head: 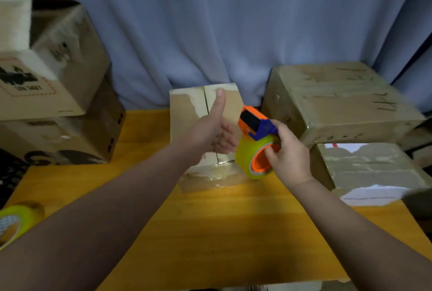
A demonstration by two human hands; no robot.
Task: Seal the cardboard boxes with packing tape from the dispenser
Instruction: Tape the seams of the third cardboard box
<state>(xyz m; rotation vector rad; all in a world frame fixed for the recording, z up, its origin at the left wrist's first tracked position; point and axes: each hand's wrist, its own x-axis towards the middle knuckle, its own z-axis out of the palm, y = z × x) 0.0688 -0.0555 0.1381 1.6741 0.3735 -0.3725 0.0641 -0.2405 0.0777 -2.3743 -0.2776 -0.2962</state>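
Right hand (288, 155) grips the orange plastic dispenser (253, 124); left hand (212, 134) is open over the rectangular cardboard box (187, 113).

Showed a pale blue curtain (210, 22) hanging in folds across the back. Showed a yellow wooden table (210, 220) before it, a spare roll of yellow tape (16, 223) lying at its left edge, and a white block (14, 17) far upper left.

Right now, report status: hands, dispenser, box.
Left hand open, over middle box. Right hand grips tape dispenser beside it. Top seam looks untaped. Only the open hand above it.
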